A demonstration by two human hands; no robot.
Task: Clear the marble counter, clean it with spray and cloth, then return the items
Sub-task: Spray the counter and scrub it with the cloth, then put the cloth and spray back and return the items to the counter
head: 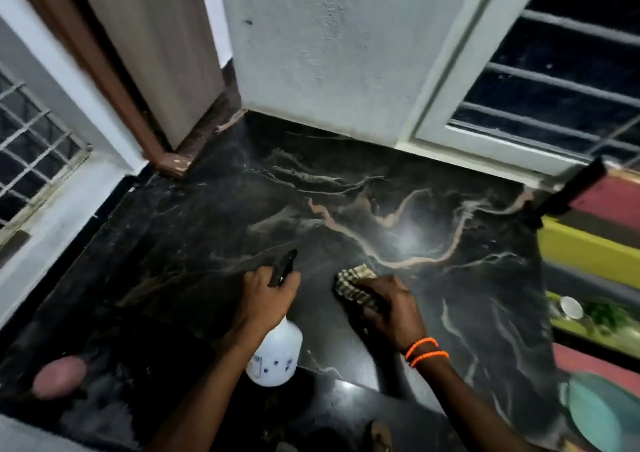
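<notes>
Black veined marble tabletop (346, 188) lies bare at frame centre so the left hand (266, 295) can aim its gripped white plastic spray bottle (277, 351) while the right hand (391, 308) presses a clutched checked cloth (353, 283) down for wiping.

Ahead of your hands: counter (346, 202) bare, open run up to white wall (329, 53) and window sill (485, 150). Left of your left hand (266, 295): bare stone out to counter edge; pinkish round object (59, 377) near front-left corner. Between hands: narrow gap. Spray bottle (277, 351) fills your left hand, checked cloth (356, 285) lies under your right hand (391, 308). Right of your right hand: clear stone to edge; teal dish (602, 413) crowds near-right corner. Door frame (104, 70) closes off far-left.
</notes>
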